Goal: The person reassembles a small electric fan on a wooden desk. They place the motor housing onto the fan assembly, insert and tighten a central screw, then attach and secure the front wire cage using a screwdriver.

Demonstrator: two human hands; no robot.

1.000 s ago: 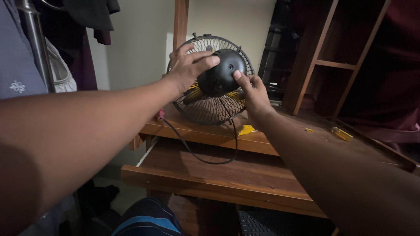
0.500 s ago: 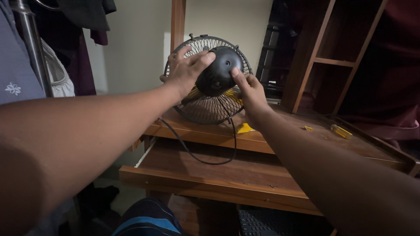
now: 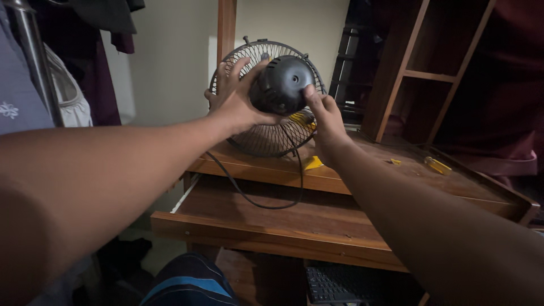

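I see a dim room: a pale wall [image 3: 170, 62] behind a wooden desk [image 3: 453, 187], its pull-out shelf [image 3: 272, 221] extended, dark wooden shelving [image 3: 419, 73] at right, clothes [image 3: 34, 85] hanging left.

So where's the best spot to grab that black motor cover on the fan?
Probably the black motor cover by its rounded sides, coming from behind, as both hands do now. The dome bulges clear of the wire grille, so the left hand and right hand can cup it.

Your hands grip matt black plastic motor housing [image 3: 281, 84]; wire metal grille [image 3: 266, 136] at 6 o'clock; desk [image 3: 351, 175] varnished wood.
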